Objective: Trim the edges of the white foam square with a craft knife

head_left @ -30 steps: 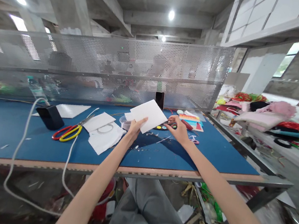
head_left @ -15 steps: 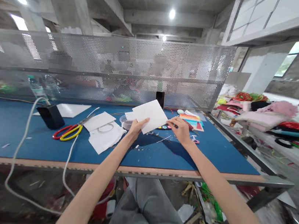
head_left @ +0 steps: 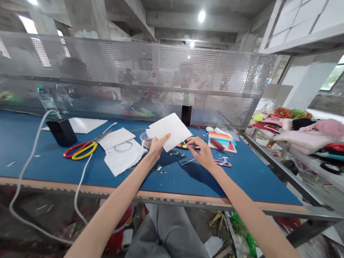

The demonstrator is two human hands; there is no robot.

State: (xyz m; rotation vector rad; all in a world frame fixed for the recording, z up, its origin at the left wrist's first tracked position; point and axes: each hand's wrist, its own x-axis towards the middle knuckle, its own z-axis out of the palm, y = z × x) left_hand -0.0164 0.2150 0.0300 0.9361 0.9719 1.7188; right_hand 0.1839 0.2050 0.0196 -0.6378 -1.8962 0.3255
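Observation:
My left hand (head_left: pixel 157 146) is closed on a piece of white paper (head_left: pixel 172 129), thumb on top, and holds it tilted above the table. More white paper shows at its left edge. My right hand (head_left: pixel 200 149) is at the paper's right corner, fingertips pinched together. A thin pale sliver shows at those fingertips, too small to name. Behind the hands lie a paint palette (head_left: pixel 182 146), partly hidden, and a pale bowl (head_left: pixel 145 140). Small white scraps (head_left: pixel 159 168) lie on the table below the paper.
On the blue table (head_left: pixel 88 175) are red-and-yellow scissors (head_left: pixel 84 150), white sheets (head_left: pixel 122 160), a black box (head_left: pixel 62 131) with a white cable, a bottle (head_left: pixel 45 97) and a red-handled tool (head_left: pixel 217 144). A phone (head_left: pixel 186 115) stands before the perforated metal screen (head_left: pixel 120 62).
My right hand has shifted slightly left and down along the paper's corner, its fingers still pinched. The paper in my left hand has moved a little left. The view has shifted slightly.

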